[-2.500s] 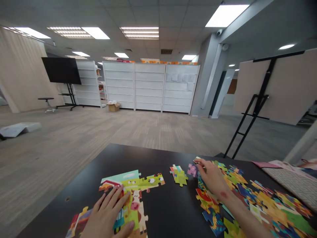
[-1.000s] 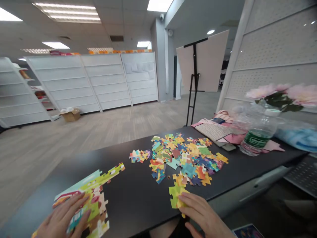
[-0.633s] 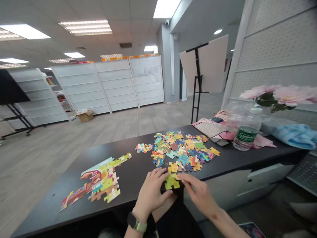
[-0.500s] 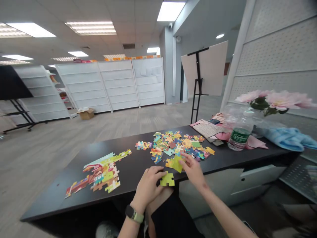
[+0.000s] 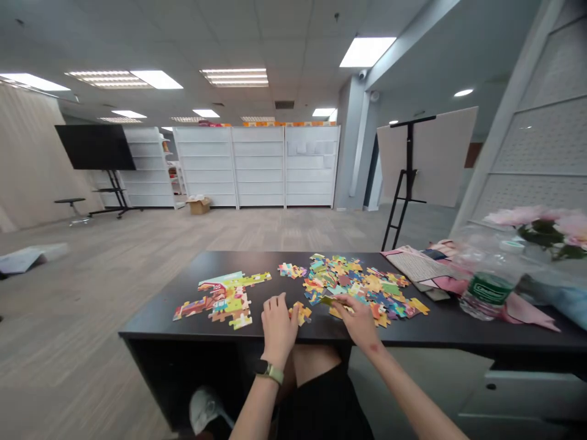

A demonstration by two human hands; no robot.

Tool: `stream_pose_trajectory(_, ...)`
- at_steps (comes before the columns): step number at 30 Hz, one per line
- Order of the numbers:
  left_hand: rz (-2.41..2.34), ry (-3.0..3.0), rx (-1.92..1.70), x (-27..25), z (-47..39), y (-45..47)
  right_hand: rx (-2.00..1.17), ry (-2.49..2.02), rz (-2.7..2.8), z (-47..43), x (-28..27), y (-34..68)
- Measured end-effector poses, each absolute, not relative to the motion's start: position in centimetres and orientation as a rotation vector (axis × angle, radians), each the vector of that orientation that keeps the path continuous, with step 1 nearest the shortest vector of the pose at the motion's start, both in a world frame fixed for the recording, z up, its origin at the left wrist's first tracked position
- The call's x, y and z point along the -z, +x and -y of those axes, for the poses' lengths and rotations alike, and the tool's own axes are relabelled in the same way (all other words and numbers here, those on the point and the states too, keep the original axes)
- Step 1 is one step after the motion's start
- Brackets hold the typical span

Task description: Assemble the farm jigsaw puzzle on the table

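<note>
On the dark desk my left hand (image 5: 279,327) lies palm down, fingers stretched out, a watch on its wrist. Beside its thumb is an orange-yellow puzzle piece (image 5: 300,313); whether the thumb touches it I cannot tell. My right hand (image 5: 356,318) pinches a green puzzle piece (image 5: 327,300), tilted, between thumb and fingers at the near edge of a pile of loose puzzle pieces (image 5: 348,278). Left of my hands lies a partly joined puzzle section (image 5: 224,296) with a red barn and a figure. A small joined cluster (image 5: 292,270) sits left of the pile.
A water bottle (image 5: 487,293) with a green label stands at the right, among pink cloth and papers (image 5: 424,269). Pink flowers (image 5: 518,215) and a blue cloth (image 5: 554,296) are farther right. The desk's front edge (image 5: 206,336) runs just before me.
The view has swung left. The green piece by my left hand is gone from there; an orange-yellow one shows instead. My left fingers have straightened, and my right hand has tilted its green piece.
</note>
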State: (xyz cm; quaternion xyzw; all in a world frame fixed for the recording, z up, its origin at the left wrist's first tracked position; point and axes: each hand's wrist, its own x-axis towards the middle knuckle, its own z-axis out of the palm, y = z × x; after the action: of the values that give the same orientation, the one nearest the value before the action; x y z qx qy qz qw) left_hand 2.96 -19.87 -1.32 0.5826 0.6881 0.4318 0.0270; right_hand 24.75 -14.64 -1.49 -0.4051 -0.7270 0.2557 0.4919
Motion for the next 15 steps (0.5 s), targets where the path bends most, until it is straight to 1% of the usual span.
stream_pose_trajectory(4,-1.947,1.786,-1.448,0.7,20.3,1.8,-0.548,-0.834,2.028,16.5,1.1,24.5)
stream_pose_trajectory(8,-1.664,1.838,-1.529,1.0,23.5,0.9,-0.385,-0.894,1.960,16.4,1.5,25.0)
stream_pose_trajectory(10,-1.577,1.857,-1.577,3.2,25.8,1.1,-0.281,-0.964,1.865,15.8,1.8,25.7)
stream_pose_trajectory(12,-1.483,1.945,-1.613,6.8,27.9,1.4,-0.198,-0.998,1.825,15.4,2.0,26.3)
stream_pose_trajectory(15,-1.505,2.033,-1.348,12.6,29.7,1.3,-0.118,-1.019,1.833,15.3,2.3,26.7)
